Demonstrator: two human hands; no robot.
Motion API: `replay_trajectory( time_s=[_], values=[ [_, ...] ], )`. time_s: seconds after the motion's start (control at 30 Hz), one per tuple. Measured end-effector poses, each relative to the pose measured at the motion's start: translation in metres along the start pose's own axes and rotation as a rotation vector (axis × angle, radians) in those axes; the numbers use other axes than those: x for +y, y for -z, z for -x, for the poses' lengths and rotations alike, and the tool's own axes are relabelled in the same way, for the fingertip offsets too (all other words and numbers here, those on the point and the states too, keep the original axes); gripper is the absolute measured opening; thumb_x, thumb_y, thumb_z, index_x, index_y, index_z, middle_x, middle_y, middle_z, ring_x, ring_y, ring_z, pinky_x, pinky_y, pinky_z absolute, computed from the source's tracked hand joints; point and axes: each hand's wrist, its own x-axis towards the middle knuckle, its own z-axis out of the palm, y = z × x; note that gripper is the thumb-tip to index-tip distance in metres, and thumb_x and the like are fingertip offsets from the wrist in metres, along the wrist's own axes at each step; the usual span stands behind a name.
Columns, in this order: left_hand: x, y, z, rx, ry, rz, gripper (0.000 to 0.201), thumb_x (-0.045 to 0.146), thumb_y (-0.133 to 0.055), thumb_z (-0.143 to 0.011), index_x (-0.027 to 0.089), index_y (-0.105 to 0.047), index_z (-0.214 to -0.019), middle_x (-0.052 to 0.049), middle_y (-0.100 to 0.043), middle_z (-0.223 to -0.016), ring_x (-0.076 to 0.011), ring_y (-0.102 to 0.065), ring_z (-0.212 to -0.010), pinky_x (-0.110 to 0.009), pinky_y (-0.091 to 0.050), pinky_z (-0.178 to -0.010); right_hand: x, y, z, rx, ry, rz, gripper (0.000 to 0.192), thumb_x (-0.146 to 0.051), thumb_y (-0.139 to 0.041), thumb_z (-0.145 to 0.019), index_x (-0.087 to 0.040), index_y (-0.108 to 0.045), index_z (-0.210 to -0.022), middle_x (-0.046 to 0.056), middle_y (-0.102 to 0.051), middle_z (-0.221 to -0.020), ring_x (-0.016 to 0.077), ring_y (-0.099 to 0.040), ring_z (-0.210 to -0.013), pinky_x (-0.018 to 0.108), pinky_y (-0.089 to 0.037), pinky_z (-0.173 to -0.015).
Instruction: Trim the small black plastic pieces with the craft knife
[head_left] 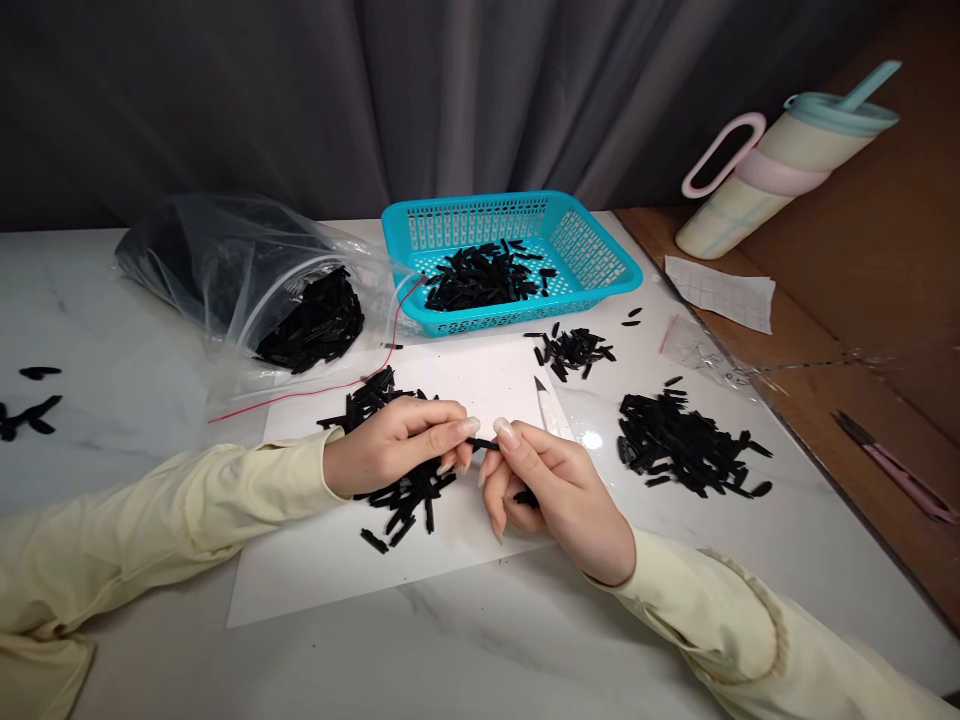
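Observation:
Between my two hands is a thin black strip (482,443), pinched at one end by each. My left hand (409,440) grips its left end between thumb and fingers. My right hand (559,490) pinches the right end, and its lower fingers curl around another black piece (526,497), mostly hidden. Beneath and beside my left hand, a pile of black strips (409,505) lies on a white sheet of paper (315,575). The exact kind of these strips cannot be made out.
A turquoise basket (517,305) with black strips stands behind, beside an open plastic bag (217,270) of them. More piles lie right, one small (574,350), one larger (686,445). A craft knife (547,405), red cord (315,387), tumbler (780,165) and pink-handled tool (900,475) surround these.

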Motion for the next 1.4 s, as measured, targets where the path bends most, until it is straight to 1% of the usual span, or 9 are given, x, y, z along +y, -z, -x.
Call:
replay_trajectory(
  time_s=[0.27, 0.53, 0.77, 1.0, 1.2, 1.4],
  values=[
    [0.0019, -0.0001, 0.0004, 0.014, 0.01, -0.014, 0.041, 0.047, -0.042, -0.091, 0.013, -0.055, -0.072, 0.0, -0.052, -0.062, -0.0093, -0.048, -0.057, -0.02, -0.041, -0.055, 0.0021, 0.0021, -0.0005, -0.033, 0.017, -0.014, 0.032, -0.042, -0.04, -0.095, -0.017, -0.049, -0.079, -0.004, -0.056, -0.048, 0.0037, -0.023, -0.034, 0.019, -0.018, -0.036],
    [-0.0026, 0.0004, 0.0, -0.017, -0.032, -0.028, 0.04, 0.045, -0.038, -0.093, 0.013, -0.053, -0.074, -0.001, -0.053, -0.065, -0.0096, -0.05, -0.059, -0.021, -0.042, -0.058, 0.0009, 0.0021, -0.0003, -0.061, 0.014, 0.007, 0.031, -0.043, -0.04, -0.094, -0.019, -0.046, -0.077, -0.005, -0.055, -0.049, 0.0047, -0.022, -0.034, 0.02, -0.018, -0.036],
    [-0.0031, 0.0003, -0.0004, -0.034, -0.057, -0.058, 0.04, 0.047, -0.037, -0.093, 0.014, -0.05, -0.075, -0.001, -0.054, -0.066, -0.0094, -0.05, -0.059, -0.02, -0.042, -0.057, 0.0008, 0.0021, 0.0002, -0.109, 0.005, -0.004, 0.032, -0.044, -0.039, -0.094, -0.019, -0.045, -0.076, -0.005, -0.055, -0.05, 0.0048, -0.023, -0.034, 0.02, -0.018, -0.037],
    [-0.0014, -0.0005, -0.0017, -0.03, -0.058, -0.104, 0.043, 0.049, -0.036, -0.092, 0.014, -0.051, -0.073, -0.001, -0.052, -0.064, -0.0095, -0.049, -0.057, -0.02, -0.042, -0.055, 0.0004, 0.0017, -0.0001, -0.115, 0.004, -0.006, 0.032, -0.046, -0.04, -0.093, -0.02, -0.042, -0.076, -0.005, -0.054, -0.05, 0.0049, -0.022, -0.035, 0.02, -0.018, -0.037],
    [-0.0009, -0.0008, -0.0021, -0.02, -0.068, -0.113, 0.044, 0.049, -0.036, -0.092, 0.014, -0.051, -0.072, -0.001, -0.053, -0.064, -0.0092, -0.049, -0.057, -0.02, -0.041, -0.056, 0.0012, 0.0013, -0.0002, -0.145, -0.001, -0.015, 0.031, -0.044, -0.039, -0.094, -0.02, -0.043, -0.075, -0.005, -0.053, -0.05, 0.0047, -0.022, -0.035, 0.02, -0.018, -0.037],
    [0.0005, -0.001, -0.0017, 0.002, -0.067, -0.091, 0.043, 0.05, -0.037, -0.091, 0.014, -0.051, -0.071, -0.001, -0.053, -0.064, -0.0094, -0.048, -0.056, -0.021, -0.041, -0.055, 0.0008, 0.0015, -0.0006, -0.117, -0.019, -0.005, 0.033, -0.048, -0.041, -0.093, -0.019, -0.045, -0.077, -0.005, -0.053, -0.05, 0.0051, -0.022, -0.035, 0.021, -0.017, -0.037]
  ],
)
